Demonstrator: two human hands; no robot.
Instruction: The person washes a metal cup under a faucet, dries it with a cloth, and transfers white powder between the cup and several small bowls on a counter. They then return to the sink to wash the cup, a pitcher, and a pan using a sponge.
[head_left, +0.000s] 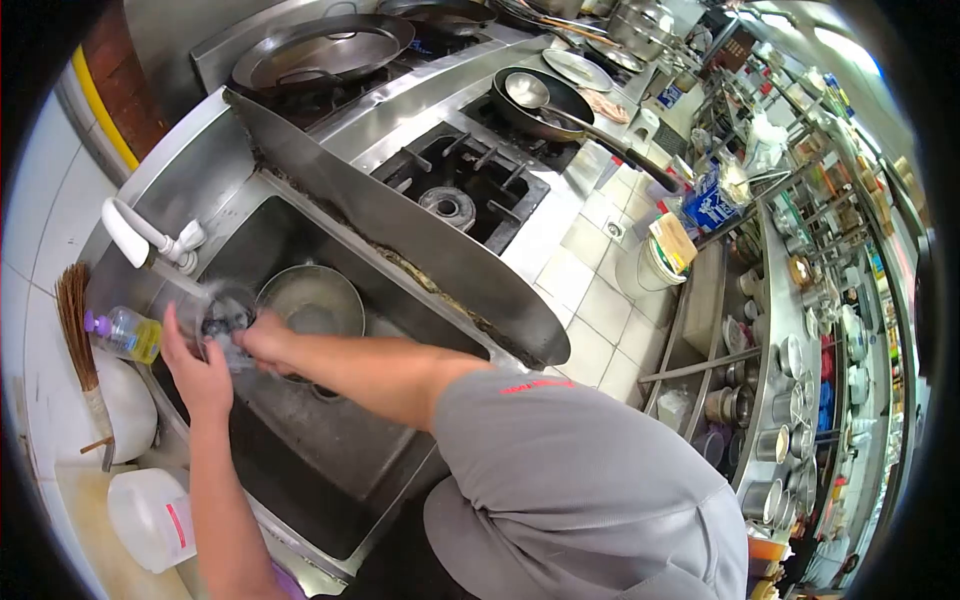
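Note:
Water runs from the white faucet [150,235] into a clear, blurred container [225,310] above the sink [340,440]. My left hand [200,365] is against the container's near side, its thumb and fingers apart around it. At the container's right side, my right hand [265,340] is closed, fingers bent at or inside the rim; what it holds there is smeared by motion. A round metal pan [320,300] lies in the sink just beyond my right hand.
Left of the sink are a soap bottle [125,335], a bristle brush [75,330] and a white jug [150,520]. A metal divider [400,240] separates the sink from the burners [447,205]. A ladle [527,90] rests in a wok [550,120]. Shelves hold pots at right.

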